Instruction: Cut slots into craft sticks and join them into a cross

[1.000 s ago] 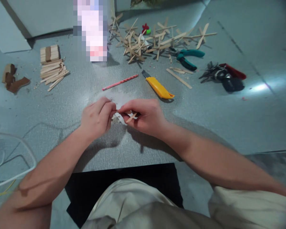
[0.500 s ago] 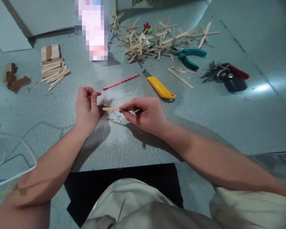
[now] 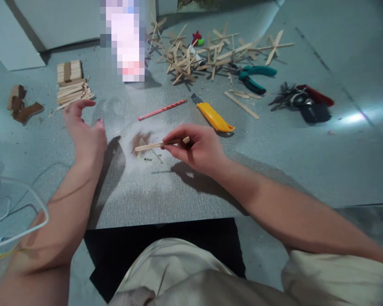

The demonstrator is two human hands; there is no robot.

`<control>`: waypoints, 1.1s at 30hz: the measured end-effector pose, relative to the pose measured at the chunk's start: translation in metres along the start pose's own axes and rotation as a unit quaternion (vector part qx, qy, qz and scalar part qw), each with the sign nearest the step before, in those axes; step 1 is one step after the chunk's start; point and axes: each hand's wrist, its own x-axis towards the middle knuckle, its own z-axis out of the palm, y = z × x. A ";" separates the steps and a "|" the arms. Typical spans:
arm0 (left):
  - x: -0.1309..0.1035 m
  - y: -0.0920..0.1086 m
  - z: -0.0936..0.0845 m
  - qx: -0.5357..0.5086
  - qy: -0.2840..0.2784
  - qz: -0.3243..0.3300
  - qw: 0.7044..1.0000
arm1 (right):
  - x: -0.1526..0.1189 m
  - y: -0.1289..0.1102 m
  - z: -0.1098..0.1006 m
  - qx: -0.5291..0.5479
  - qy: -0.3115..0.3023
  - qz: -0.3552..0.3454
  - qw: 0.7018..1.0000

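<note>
Between the thumb and fingers of my right hand (image 3: 196,146) is a wooden craft stick (image 3: 148,146), pointing left above the table. Part of it is hidden by the fingers, and a wooden end shows inside the palm. My left hand (image 3: 86,131) is empty, thumb and fingers apart, close to the loose pile of craft sticks (image 3: 72,92). Below the held stick lies a patch of pale and brown dust (image 3: 140,140) with a small printed label (image 3: 148,160). A red pencil (image 3: 162,109) and a yellow utility knife (image 3: 214,117) rest just beyond my right hand.
At the back is a heap of joined craft sticks (image 3: 181,63), with teal-handled pliers (image 3: 253,76) beside it. A bunch of keys (image 3: 289,97) lies right. A banded stick bundle (image 3: 69,71) and brown crumpled pieces (image 3: 25,108) lie left. A white cable (image 3: 35,191) loops over my left forearm.
My left hand has moved left and away from the craft stick, toward the loose pile, and its fingers have spread. My right hand stays in place, the stick tilted slightly.
</note>
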 end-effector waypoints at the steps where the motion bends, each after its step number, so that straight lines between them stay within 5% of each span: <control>1: -0.001 0.006 0.002 -0.006 0.050 -0.030 0.998 | 0.000 0.000 0.000 -0.002 0.000 0.003 1.000; 4: -0.009 0.043 0.009 -0.046 0.066 -0.052 0.995 | 0.001 0.000 0.001 -0.012 0.005 0.003 1.000; 7: -0.019 0.087 0.009 -0.117 -0.013 -0.073 0.990 | 0.003 0.001 0.001 -0.026 0.011 -0.005 1.000; 11: -0.026 0.118 0.003 -0.124 -0.090 0.023 0.988 | 0.003 0.002 0.001 -0.030 0.012 -0.020 0.999; 14: -0.026 0.121 0.003 -0.119 -0.118 0.070 0.983 | 0.001 0.003 0.002 -0.036 0.004 -0.035 0.999; 20: -0.027 0.118 0.006 -0.083 -0.125 0.063 0.987 | -0.001 0.004 0.003 -0.069 -0.002 -0.054 0.996; 33: -0.022 0.113 -0.005 0.008 -0.056 0.250 0.966 | 0.000 0.000 -0.004 -0.053 0.001 -0.151 0.987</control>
